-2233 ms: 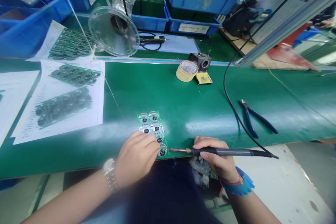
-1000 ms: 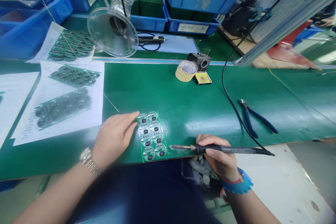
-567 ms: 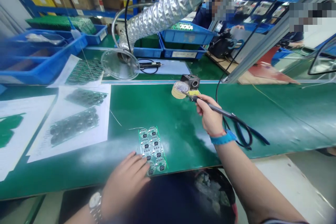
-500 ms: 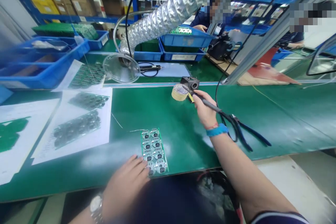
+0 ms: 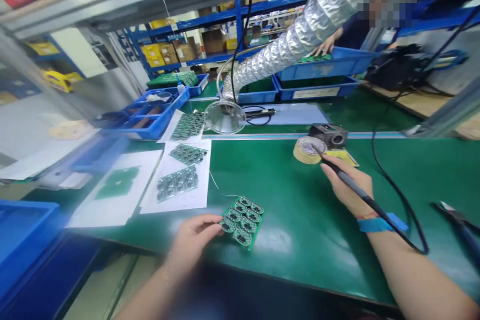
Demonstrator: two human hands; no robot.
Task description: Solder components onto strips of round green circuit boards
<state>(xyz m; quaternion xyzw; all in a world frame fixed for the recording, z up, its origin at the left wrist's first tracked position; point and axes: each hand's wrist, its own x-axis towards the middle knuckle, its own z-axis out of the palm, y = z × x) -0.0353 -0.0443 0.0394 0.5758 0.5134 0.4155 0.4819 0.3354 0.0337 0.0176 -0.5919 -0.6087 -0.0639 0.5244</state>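
Observation:
My left hand point(image 5: 197, 240) pinches the left edge of a green circuit board panel point(image 5: 243, 220) with several round boards, near the table's front edge. A thin wire of solder point(image 5: 221, 191) runs across the table up to the panel's top. In my right hand point(image 5: 348, 187) is a soldering iron point(image 5: 350, 183), its tip over a round yellowish tin point(image 5: 308, 151). Behind the tin stands a dark iron holder point(image 5: 329, 136). Between holder and hand lies a yellow sponge point(image 5: 343, 156).
Panels point(image 5: 178, 183) lie on white paper at the left. A round fume hood point(image 5: 225, 117) hangs from a silver duct point(image 5: 285, 45). Pliers point(image 5: 459, 225) rest at the right edge. Blue bins point(image 5: 318, 87) stand behind, where another person's hand point(image 5: 328, 45) shows.
The view has swung left. My left hand, flat beside the panel before, now grips its edge, and the panel is turned. My right hand still holds the iron at the tin.

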